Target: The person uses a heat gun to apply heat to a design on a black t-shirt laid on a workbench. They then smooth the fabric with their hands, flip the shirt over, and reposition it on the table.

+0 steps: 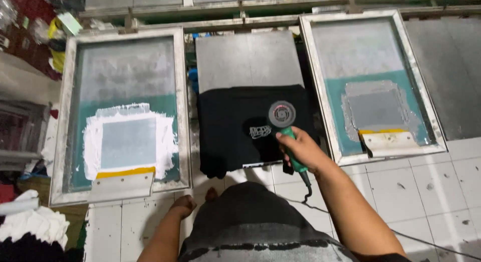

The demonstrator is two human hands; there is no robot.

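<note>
Right hand [302, 150] grips a heat gun [284, 122] over black shirt [235, 126], between two screens [125, 111].

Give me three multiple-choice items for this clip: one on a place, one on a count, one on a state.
1. Where does the black shirt lie?
A. On the centre board
B. On the floor
C. Inside the left screen

2. How many framed screens flank the board?
A. One
B. Two
C. Four

3. What is the right hand doing?
A. Hanging empty
B. Pressing a squeegee
C. Gripping the green-handled heat gun over the shirt

Answers:
1 A, the shirt drapes over the board's near end.
2 B, the left screen carries white ink and the right screen grey ink, each with a squeegee at its near edge.
3 C, the fingers wrap the handle and the nozzle points at the white print; the left hand hangs low, holding nothing.
</note>
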